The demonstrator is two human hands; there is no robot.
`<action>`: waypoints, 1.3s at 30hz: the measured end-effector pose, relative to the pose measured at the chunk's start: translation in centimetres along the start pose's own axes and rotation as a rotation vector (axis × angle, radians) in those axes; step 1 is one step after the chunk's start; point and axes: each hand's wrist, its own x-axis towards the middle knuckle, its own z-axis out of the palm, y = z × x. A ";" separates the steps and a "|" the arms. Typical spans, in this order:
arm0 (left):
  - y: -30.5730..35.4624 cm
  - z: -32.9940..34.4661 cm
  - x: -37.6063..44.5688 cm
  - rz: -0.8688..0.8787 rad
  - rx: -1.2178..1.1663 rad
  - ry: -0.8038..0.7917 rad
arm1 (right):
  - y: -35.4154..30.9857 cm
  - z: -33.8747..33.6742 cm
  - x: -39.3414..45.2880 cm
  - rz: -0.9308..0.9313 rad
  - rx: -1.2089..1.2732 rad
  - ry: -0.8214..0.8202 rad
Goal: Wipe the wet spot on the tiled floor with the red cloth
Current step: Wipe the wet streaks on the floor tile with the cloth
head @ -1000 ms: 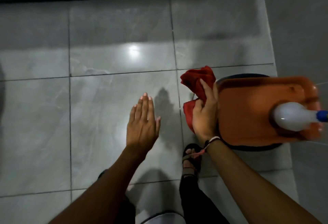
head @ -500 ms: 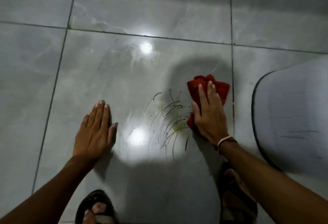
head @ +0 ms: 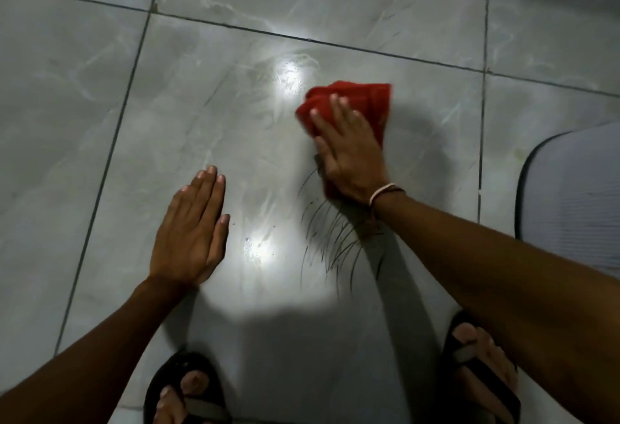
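A crumpled red cloth (head: 367, 101) lies on the grey tiled floor (head: 84, 94), pressed down under my right hand (head: 349, 151). The palm and fingers lie flat on top of the cloth. Just below that hand, thin dark curved streaks and a wet smear (head: 330, 239) mark the tile, with small droplets near a bright light reflection. My left hand (head: 193, 229) rests flat on the floor to the left of the streaks, fingers together, holding nothing.
A grey ribbed mat (head: 573, 195) with a dark edge lies at the right. My two sandalled feet stand at the bottom, left foot (head: 188, 390) and right foot (head: 479, 356). Dark grout lines cross the floor.
The view has dropped from an orange container to the floor. My right hand has pushed the red cloth up and away across the tile, leaving the streaks behind it. My left hand sits flat on the floor.
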 end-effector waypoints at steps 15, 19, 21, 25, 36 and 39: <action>-0.4 0.2 0.0 0.013 -0.015 0.028 | 11.4 -2.1 -4.6 -0.183 -0.121 0.000; -0.2 0.0 -0.1 0.008 -0.018 0.011 | 3.4 0.5 -4.3 0.195 0.003 0.165; -0.2 0.0 0.1 0.004 -0.021 0.002 | -0.9 2.9 -10.3 -0.152 0.010 0.047; -0.5 0.0 -0.1 0.008 -0.007 0.003 | -2.5 4.3 -19.0 -0.939 0.169 -0.374; -0.5 0.1 0.1 0.010 -0.033 0.000 | 1.3 0.6 -3.3 -0.016 0.022 0.068; -0.6 0.0 0.3 0.009 -0.022 0.003 | -1.4 2.5 -15.7 -0.521 0.085 -0.184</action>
